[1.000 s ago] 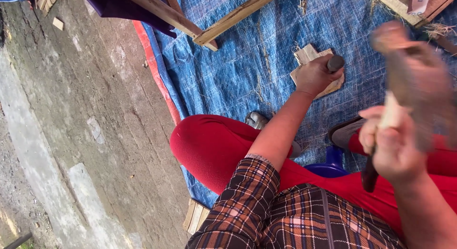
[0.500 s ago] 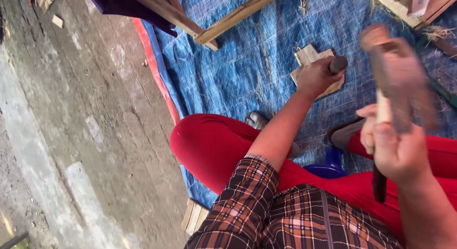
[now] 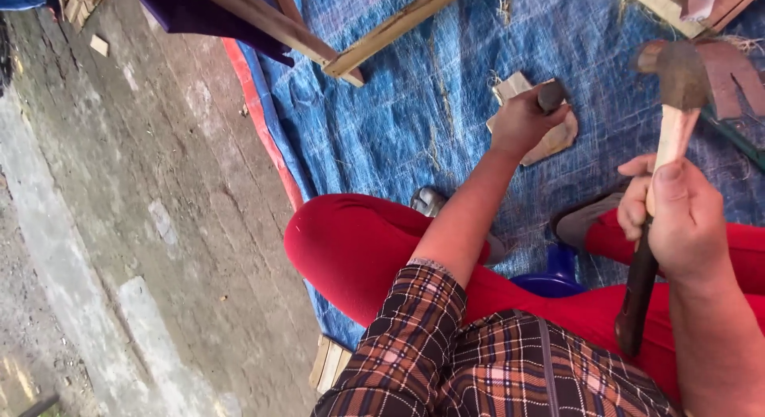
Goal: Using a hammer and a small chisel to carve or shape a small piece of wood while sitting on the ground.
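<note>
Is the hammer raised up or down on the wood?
Raised. The right hand holds the hammer with its head in the air, apart from the wood piece that the left hand steadies on the blue tarp.

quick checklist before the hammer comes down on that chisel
1. Right hand grips the hammer handle: ok.
2. Left hand holds the dark chisel upright on the wood piece: ok.
3. Wood piece lies flat on the blue tarp: ok.
4. Left fingers clear of the chisel top: cannot tell.
5. Hammer head lined up over the chisel: not ok, it is off to the right.
6. Red-trousered knee clear of the wood: ok.
</note>
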